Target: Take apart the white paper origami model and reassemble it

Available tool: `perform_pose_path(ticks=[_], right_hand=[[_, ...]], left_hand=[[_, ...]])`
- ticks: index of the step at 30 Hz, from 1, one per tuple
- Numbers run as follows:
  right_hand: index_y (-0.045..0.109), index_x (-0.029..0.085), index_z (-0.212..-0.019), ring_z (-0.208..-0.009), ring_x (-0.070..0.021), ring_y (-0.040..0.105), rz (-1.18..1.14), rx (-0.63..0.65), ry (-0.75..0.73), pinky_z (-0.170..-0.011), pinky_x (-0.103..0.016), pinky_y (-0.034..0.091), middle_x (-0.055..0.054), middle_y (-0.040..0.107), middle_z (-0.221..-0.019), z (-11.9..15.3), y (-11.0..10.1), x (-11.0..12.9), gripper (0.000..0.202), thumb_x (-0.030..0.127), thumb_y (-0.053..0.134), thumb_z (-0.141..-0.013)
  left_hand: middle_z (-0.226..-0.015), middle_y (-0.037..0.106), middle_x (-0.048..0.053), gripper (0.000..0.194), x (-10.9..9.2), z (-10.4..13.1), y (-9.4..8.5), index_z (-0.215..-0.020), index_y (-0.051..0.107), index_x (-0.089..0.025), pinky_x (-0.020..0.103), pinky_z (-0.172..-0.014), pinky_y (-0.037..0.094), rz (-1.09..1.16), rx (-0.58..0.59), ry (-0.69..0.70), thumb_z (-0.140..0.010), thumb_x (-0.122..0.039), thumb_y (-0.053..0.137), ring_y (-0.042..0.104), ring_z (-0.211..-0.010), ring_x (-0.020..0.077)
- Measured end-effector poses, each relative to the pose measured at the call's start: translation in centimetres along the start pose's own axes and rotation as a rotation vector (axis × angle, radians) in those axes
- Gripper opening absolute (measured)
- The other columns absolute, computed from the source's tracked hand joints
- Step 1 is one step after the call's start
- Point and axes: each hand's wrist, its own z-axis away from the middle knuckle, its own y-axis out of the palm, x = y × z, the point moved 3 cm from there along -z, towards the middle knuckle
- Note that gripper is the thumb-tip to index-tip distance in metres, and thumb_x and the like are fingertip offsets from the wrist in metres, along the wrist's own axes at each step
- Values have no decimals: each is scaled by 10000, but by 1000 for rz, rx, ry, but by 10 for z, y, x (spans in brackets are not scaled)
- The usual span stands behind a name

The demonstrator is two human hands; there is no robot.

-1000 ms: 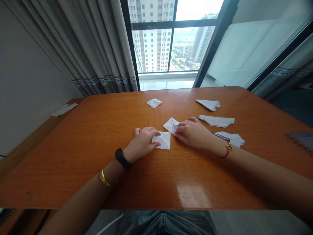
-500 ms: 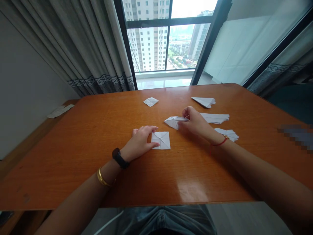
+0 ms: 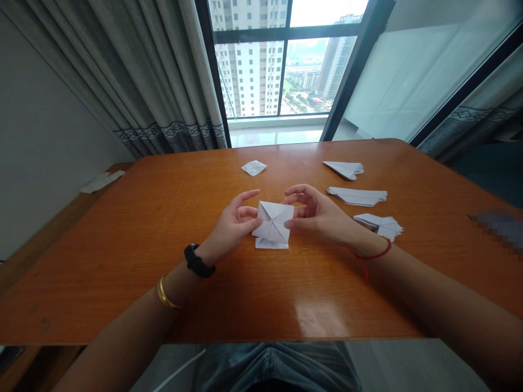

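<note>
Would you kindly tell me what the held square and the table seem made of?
Held square: probably matte white paper, judging by its crisp creases.
Table: likely varnished wood, though laminate is possible, given the grain-like streaks and glossy reflections.

Backlit: daylight from dark-framed glass window [image 3: 283,71] past far edge of glossy orange-brown wooden table [image 3: 229,305]. Sky blown out, glare near table's near edge, side walls dim. Creases on white square folded paper [image 3: 273,224] readable. Pixelated patch [image 3: 500,231] near right edge.
</note>
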Motion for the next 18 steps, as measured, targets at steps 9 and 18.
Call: perform_pose_path(ticks=[9,18], right_hand=[[465,209,-937,-539,-129,567,426,-97,129,-528,-252,424,60,577,-606,-8,-3,-34,289,186,631,-702],[538,191,-928,-618,-123,562,695,-125,59,-567,-233,403,32,599,-687,-4,6,-31,234,179,606,-704]], left_hand=[[-754,645,-12,512,5,6,0,-1273,514,-226,237,-571,432,-742,-77,61,-769,-222,609,583,-628,134],[-789,650,-5,444,9,3,-7,-1237,523,-207,274,-639,445,-913,-78,78,-801,-240,599,594,-705,167]])
